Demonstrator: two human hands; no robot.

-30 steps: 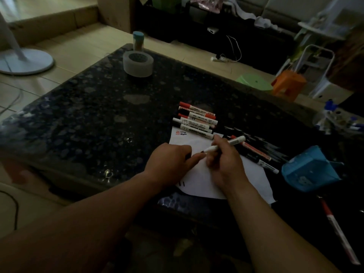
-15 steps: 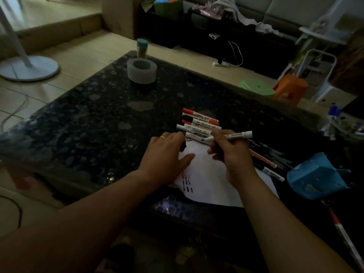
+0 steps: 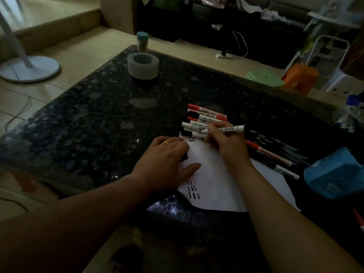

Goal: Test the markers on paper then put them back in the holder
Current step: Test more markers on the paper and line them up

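My right hand [image 3: 228, 144] pinches a marker [image 3: 234, 128], tip over the paper's [image 3: 216, 174] far edge. Left hand [image 3: 165, 156] lies flat, pinning the sheet. I'd press firm and make short strokes on bare paper. Holder [image 3: 334, 174] lies right, on the table [image 3: 98, 115].

It's dim all round me here. The only real light falls at the far left, where the floor tiles [image 3: 78, 50] and the fan base [image 3: 29, 68] show pale; the far right sinks into murk. The table [image 3: 98, 115] is almost black, with a few small glints towards its near edge. The paper [image 3: 214, 174] is the brightest thing close by, and my forearms lie in heavy shadow. The print on the marker [image 3: 226, 128] in my right hand [image 3: 230, 146] reads sharp, but the dark markers [image 3: 275, 143] just right of it smear into streaks. Straight lines bend at the edges of the view.
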